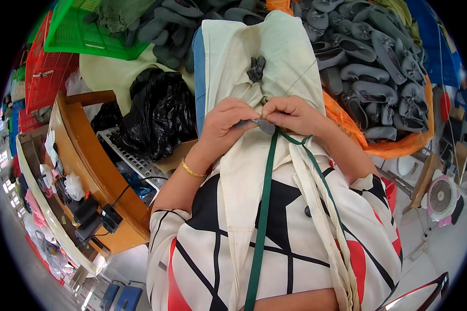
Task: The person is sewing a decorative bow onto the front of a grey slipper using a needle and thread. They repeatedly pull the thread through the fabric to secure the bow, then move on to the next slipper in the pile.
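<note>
Shoes (375, 93) heap beyond my left grip (227, 120) and right grip (294, 115), both pinching a small grey piece (266, 126), best held taut.

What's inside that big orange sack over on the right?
Many grey shoes lie jumbled inside the orange sack. Whatever is beneath the top ones is covered, so I can't tell what lies deeper.

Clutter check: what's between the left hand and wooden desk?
Head view: between left hand and wooden desk, mainly a black plastic bag, plus part of a white crate.
</note>
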### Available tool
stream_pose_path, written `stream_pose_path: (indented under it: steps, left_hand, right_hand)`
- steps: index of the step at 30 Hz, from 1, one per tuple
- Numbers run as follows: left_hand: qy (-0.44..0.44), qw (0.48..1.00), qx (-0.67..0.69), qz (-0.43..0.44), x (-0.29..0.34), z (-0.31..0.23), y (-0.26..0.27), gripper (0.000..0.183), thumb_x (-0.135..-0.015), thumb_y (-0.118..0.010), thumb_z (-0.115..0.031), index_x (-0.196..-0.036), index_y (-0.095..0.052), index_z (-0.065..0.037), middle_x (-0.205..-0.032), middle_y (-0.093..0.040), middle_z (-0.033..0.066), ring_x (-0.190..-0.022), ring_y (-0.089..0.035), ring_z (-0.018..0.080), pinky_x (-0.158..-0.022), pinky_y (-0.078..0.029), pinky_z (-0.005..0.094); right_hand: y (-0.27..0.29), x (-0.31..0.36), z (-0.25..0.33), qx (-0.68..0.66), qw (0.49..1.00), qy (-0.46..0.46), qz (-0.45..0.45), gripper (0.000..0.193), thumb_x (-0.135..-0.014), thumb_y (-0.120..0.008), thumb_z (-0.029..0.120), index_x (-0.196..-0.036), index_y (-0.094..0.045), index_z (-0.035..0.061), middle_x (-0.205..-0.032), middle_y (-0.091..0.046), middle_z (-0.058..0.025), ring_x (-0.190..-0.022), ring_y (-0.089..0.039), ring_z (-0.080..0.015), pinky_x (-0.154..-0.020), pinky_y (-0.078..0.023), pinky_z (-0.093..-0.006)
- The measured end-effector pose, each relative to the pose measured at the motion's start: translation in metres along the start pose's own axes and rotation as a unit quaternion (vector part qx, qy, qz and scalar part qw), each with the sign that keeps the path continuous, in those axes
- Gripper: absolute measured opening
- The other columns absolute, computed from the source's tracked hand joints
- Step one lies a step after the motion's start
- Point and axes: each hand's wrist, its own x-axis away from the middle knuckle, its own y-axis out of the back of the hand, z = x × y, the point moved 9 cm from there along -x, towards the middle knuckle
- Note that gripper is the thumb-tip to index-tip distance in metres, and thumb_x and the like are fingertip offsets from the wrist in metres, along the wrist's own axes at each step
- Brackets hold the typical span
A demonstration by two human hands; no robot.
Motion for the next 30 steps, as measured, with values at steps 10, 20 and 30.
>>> stream_pose_path:
  steps: [10,20,30]
  left_hand:
    - [-0.020,1.000,-0.012,-0.001,-0.001,-0.002,-0.002,0.023,-0.074,-0.080,-0.001,-0.094,-0.071,-0.006,-0.093,-0.067,0.0064,-0.090,-0.062,0.0240,-0.076,-0.052,0.0321]
    - [0.019,0.998,0.065,0.015,0.004,0.009,-0.004,0.023,-0.076,-0.079,0.001,-0.096,-0.071,-0.006,-0.095,-0.067,0.0049,-0.092,-0.062,0.0212,-0.077,-0.051,0.0299]
    - [0.005,0.999,0.054,0.006,0.003,0.008,-0.005,0.023,-0.075,-0.079,0.000,-0.096,-0.071,-0.006,-0.095,-0.067,0.0051,-0.094,-0.063,0.0221,-0.077,-0.052,0.0300]
  right_hand:
    - [-0.005,0.000,-0.002,-0.044,0.995,-0.081,0.033,0.013,-0.101,-0.059,0.018,-0.097,-0.060,0.0063,-0.077,-0.051,0.0070,-0.065,-0.043,-0.0024,-0.057,-0.036,-0.0192]
    - [-0.006,-0.001,-0.009,-0.123,0.987,-0.066,0.079,0.012,-0.101,-0.058,0.013,-0.106,-0.063,0.0036,-0.086,-0.054,0.0074,-0.071,-0.043,-0.0010,-0.060,-0.034,-0.0177]
    - [-0.008,0.003,-0.015,-0.137,0.980,-0.121,0.075,0.010,-0.100,-0.058,0.015,-0.103,-0.063,0.0065,-0.082,-0.052,0.0077,-0.068,-0.045,-0.0024,-0.060,-0.038,-0.0189]
